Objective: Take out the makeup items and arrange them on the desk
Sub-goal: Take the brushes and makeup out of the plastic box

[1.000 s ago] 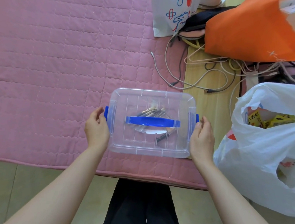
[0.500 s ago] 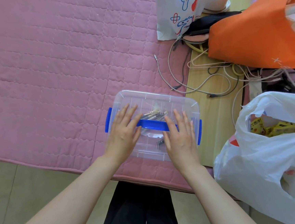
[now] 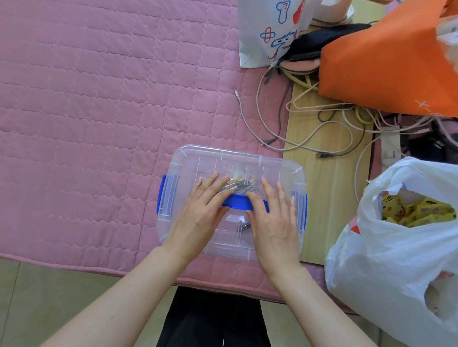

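Your left hand (image 3: 201, 212) and right hand (image 3: 275, 221) cover much of the clear box (image 3: 237, 163), so its contents (image 3: 237, 186) (thin grey sticks, blurred by the lid) can't be identified; the orange bag (image 3: 392, 63) runs off the far-right edge

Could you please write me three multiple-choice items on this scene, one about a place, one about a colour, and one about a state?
1. Where do both hands rest?
A. on the box lid
B. in the white bag
C. on the cables

2. What colour is the lid's handle?
A. red
B. blue
C. green

3. Is the box open?
A. lid off
B. lid half lifted
C. lid still on

Key: 1 A, the left hand and right hand lie flat on the clear storage box. 2 B, the handle is blue. 3 C, the lid covers the box, with makeup items seen through it.
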A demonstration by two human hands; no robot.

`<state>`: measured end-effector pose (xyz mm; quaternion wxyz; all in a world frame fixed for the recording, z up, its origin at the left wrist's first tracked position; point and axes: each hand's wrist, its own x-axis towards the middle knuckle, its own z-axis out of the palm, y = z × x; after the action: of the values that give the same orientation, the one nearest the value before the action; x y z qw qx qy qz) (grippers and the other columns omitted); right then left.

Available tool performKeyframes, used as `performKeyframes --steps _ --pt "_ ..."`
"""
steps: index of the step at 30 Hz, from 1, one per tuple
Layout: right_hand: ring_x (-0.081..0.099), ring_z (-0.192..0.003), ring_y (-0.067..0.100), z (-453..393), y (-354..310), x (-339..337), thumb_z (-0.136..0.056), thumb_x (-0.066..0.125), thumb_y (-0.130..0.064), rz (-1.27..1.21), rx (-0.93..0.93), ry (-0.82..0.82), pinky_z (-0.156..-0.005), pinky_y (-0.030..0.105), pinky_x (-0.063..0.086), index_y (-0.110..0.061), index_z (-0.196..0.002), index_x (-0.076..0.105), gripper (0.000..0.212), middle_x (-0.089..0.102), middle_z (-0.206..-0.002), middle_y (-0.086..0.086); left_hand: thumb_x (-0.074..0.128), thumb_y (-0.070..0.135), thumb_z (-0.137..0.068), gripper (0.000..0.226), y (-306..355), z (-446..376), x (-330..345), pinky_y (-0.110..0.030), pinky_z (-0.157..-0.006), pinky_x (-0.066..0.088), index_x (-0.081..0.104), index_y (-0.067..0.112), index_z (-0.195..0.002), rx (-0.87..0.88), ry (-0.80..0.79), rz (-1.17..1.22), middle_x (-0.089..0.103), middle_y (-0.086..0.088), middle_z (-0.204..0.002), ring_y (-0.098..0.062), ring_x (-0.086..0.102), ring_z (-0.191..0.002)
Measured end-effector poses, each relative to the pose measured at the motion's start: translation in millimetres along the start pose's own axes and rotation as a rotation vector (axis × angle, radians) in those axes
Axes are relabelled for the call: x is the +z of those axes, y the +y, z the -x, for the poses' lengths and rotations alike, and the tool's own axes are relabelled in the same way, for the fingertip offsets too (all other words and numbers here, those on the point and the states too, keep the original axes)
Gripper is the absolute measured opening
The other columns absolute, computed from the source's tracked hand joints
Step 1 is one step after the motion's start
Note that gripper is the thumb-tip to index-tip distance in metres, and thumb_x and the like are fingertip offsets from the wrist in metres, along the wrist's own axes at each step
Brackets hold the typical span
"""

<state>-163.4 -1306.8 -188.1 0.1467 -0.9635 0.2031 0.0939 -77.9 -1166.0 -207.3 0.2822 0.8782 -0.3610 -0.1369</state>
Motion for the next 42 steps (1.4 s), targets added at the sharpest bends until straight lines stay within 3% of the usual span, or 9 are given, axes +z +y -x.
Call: performKeyframes --steps 9,24,42 --pt "0.032 -0.138 0.04 -31.7 1.1 -33.0 -0.086 0.067 -0.016 -0.069 -0.02 0.106 -0.108 0.06 0.03 -0.015 -0.117 0.058 0.032 0.043 -0.145 0.013 0.065 0.001 -0.087 0.03 13.3 -41.3 -31.8 -0.05 -0.112 0.028 0.063 0.0 -0.117 0.038 0.071 0.02 0.052 -0.012 -0.138 -0.031 0.041 -0.135" --pt "0.009 -0.147 0.032 -166.5 5.5 -65.8 -0.097 0.049 -0.021 -0.113 -0.013 0.078 -0.115 0.057 0.01 -0.019 -0.128 0.047 0.031 0.023 -0.156 0.007 0.063 0.003 -0.089 0.027 -19.0 -172.2 -56.3 -0.052 -0.112 0.029 0.062 -0.002 -0.115 0.06 0.108 -0.012 0.052 -0.015 -0.138 -0.034 0.041 -0.136" --pt "0.016 -0.143 0.038 -245.8 26.8 25.1 -0.096 0.049 -0.013 -0.007 -0.074 -0.252 -0.109 0.053 0.03 -0.018 -0.131 0.041 0.036 0.021 -0.154 0.012 0.06 0.002 -0.09 0.022 -104.0 -208.0 20.8 -0.051 -0.111 0.029 0.06 -0.003 -0.111 -0.086 -0.137 -0.09 0.047 -0.018 -0.142 -0.035 0.035 -0.138"
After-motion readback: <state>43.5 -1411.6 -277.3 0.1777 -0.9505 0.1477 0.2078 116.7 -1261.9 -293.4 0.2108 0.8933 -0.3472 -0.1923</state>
